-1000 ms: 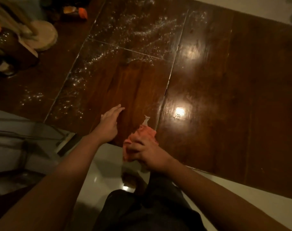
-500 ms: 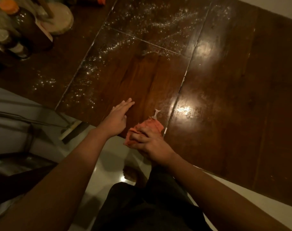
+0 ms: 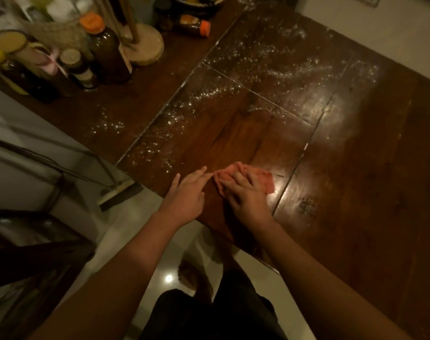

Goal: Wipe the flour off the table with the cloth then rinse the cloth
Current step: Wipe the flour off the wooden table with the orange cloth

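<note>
Cloth [image 3: 264, 179] lies at desk's [image 3: 356, 197] near edge under right hand [image 3: 249, 201], fingers slightly spread, pressing. Left hand [image 3: 187, 195] flat beside it, fingers straight. Flour [image 3: 233, 90] scattered beyond.

Dim warm light, glare on the table [image 3: 304, 153], soft blur, bowed edges.

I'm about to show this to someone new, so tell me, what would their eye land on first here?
Probably the pink cloth at the near edge of the dark wooden table, pressed under the right hand, with the left hand flat beside it. Next, the white flour scattered in a band across the wood beyond the hands. The cluster of bottles and jars at the far left corner also stands out.
</note>
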